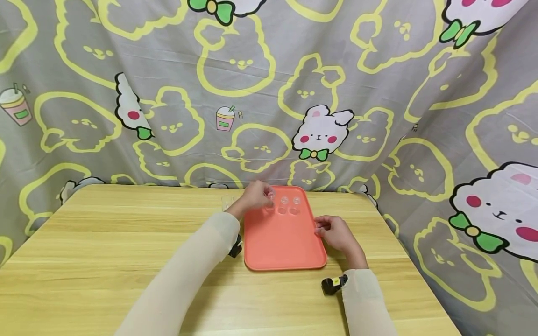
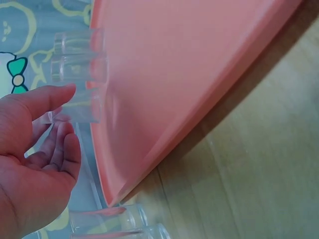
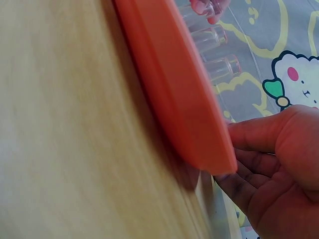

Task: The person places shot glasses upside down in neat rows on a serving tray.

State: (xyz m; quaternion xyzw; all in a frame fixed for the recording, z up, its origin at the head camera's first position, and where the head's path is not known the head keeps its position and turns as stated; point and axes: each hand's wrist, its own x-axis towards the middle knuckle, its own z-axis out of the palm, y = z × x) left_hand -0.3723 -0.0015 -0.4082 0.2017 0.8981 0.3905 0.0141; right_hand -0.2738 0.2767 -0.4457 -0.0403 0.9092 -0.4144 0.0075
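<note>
Here, left hand (image 1: 254, 196) pinching clear glass (image 1: 271, 201), smooth orange tray (image 1: 281, 242).

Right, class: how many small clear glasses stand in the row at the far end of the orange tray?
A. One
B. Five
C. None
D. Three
D. The head view shows three small clear glasses in a row at the far end of the orange tray, with the left hand at the leftmost one.
</note>
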